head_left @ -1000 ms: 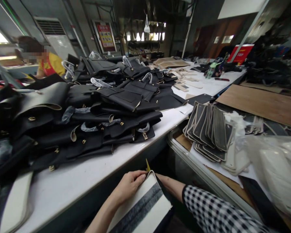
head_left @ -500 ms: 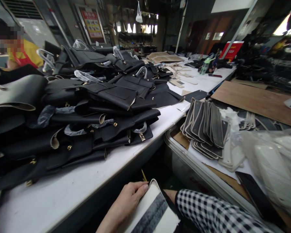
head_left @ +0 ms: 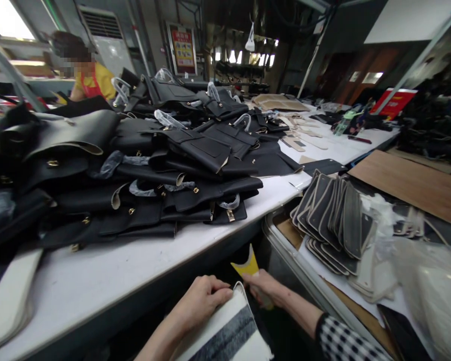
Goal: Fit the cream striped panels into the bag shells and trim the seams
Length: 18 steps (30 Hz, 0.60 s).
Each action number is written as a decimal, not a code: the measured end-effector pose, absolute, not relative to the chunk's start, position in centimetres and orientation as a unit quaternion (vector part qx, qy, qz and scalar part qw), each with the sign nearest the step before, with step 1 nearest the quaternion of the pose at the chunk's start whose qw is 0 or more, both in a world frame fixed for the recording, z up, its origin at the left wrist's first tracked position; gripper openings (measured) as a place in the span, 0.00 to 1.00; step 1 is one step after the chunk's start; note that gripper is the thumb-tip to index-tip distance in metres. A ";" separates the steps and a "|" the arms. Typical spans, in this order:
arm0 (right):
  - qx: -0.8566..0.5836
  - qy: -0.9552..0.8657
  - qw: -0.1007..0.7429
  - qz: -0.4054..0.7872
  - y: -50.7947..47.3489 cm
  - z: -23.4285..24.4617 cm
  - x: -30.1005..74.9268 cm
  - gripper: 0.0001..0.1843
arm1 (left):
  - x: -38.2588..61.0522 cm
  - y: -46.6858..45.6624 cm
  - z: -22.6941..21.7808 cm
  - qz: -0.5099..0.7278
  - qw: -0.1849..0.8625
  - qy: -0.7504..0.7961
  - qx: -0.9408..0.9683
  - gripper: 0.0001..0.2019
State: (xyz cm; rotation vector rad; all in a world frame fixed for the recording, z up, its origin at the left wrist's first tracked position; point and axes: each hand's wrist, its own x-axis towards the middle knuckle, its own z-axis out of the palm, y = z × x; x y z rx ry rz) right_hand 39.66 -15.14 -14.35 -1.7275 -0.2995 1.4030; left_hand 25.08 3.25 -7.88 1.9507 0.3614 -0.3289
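My left hand is closed on the top left edge of a cream panel with a dark grey stripe across it, low in the middle of the view. Its lower part runs out of the picture. To the right of the panel, my right hand grips a yellow tool, whose flared end curves inward between two points and faces up and left. The tool is apart from the panel. A black-and-white checked sleeve covers my right forearm.
Black leather bags are heaped on the white table. On the right, a bin carries stacked grey panels, plastic wrap and a phone-like black slab. A person in yellow is at the back left.
My right hand has come out from behind the panel, bringing the yellow tool into fuller view. My left hand keeps its hold. The whole view has shifted, showing more of the left side.
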 end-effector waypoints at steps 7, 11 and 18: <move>-0.644 -0.302 0.283 0.643 -17.3 -11.0 43.6 0.29 | 25.3 2.8 -8.9 -0.113 0.548 0.226 0.798 0.26; -0.754 -0.413 0.267 0.435 -13.9 -10.3 44.7 0.33 | 25.4 2.5 -9.0 -0.095 0.551 0.253 0.789 0.34; -0.718 -0.661 0.107 0.191 -9.6 -8.4 44.4 0.31 | 25.4 2.2 -8.0 -0.086 0.562 0.216 0.794 0.25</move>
